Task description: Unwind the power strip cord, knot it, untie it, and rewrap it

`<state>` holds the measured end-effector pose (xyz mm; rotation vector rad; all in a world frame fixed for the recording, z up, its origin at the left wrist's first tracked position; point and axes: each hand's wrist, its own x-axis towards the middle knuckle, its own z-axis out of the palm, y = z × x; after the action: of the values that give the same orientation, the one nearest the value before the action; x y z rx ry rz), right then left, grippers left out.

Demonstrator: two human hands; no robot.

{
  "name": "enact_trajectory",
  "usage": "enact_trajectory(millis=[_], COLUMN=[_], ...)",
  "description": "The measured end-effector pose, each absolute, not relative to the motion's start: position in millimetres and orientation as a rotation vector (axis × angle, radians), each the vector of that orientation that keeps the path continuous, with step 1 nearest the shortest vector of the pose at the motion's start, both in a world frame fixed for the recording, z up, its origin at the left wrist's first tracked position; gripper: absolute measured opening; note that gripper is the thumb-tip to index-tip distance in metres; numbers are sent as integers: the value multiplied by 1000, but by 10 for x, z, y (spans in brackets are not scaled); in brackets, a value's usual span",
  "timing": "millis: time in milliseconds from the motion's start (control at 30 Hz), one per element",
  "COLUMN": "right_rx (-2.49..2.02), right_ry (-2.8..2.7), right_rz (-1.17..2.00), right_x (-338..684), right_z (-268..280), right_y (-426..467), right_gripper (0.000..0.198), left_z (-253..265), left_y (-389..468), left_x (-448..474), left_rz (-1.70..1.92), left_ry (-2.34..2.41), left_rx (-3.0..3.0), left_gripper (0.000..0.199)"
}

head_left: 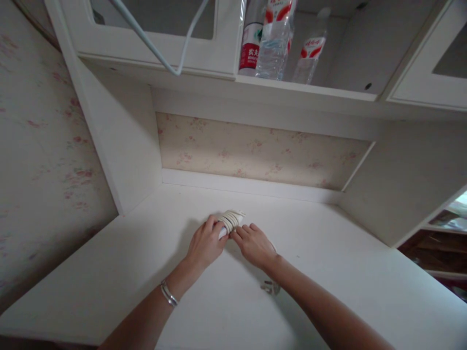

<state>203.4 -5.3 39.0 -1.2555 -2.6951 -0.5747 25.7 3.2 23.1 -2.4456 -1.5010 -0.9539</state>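
Over the white desk top (204,301), my left hand (206,243) is closed around one end of a white power strip, whose sockets are hidden. Several turns of its white cord (230,220) wrap around the strip's middle. At the near side of these turns, my right hand (253,245) has its fingers closed on the cord; the pinch itself is partly hidden. From behind the right hand the cord runs down to a plug (270,288), which hangs or lies beside my right forearm. A silver bracelet circles my left wrist.
An overhead cabinet holds several plastic bottles (272,43) on an open shelf (310,90). A pale looped cable (175,68) hangs down from the upper left. Side panels (120,131) enclose the desk left and right, with floral wallpaper (251,148) behind. Shelves stand beyond the right edge.
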Motion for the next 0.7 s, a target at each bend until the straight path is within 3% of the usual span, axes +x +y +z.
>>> enact_trajectory(millis=[333, 567, 700], right_rx=[-1223, -1160, -1307], right_ry=[-2725, -2749, -2733], right_rz=[-546, -665, -562], right_x=[2052, 2028, 2099], right_z=[438, 703, 893], right_y=[-12, -26, 7], right_gripper=[11, 10, 13], left_z=[179, 179, 159], left_y=[6, 29, 15], left_x=[249, 228, 174], left_rz=[-933, -809, -756], left_ry=[-1498, -1523, -1441], left_rx=[-2533, -2456, -2523], left_gripper=[20, 13, 12])
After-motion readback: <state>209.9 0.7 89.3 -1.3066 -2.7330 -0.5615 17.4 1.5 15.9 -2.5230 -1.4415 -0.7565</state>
